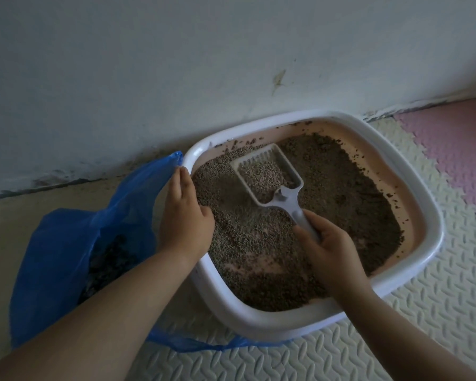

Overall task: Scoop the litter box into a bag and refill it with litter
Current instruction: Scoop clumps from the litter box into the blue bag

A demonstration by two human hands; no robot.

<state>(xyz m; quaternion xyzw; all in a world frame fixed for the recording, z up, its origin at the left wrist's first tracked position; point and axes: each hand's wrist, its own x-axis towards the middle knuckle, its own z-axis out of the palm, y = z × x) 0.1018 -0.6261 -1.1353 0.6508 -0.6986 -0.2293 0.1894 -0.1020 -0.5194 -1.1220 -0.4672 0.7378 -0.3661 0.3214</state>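
We are in the scooping step. Our right hand [327,251] is wrapped tight round the handle of the white scoop [269,174]. The scoop sits in the litter box [423,204] with litter [341,193] in it. Our left hand [184,224] lies on the box rim, by the edge of the blue bag [60,243]. We cannot tell if it pinches the bag. Next, we think, we must lift the scoop level and tip it into the bag beside the box. We count one box, one scoop, one bag and two hands.
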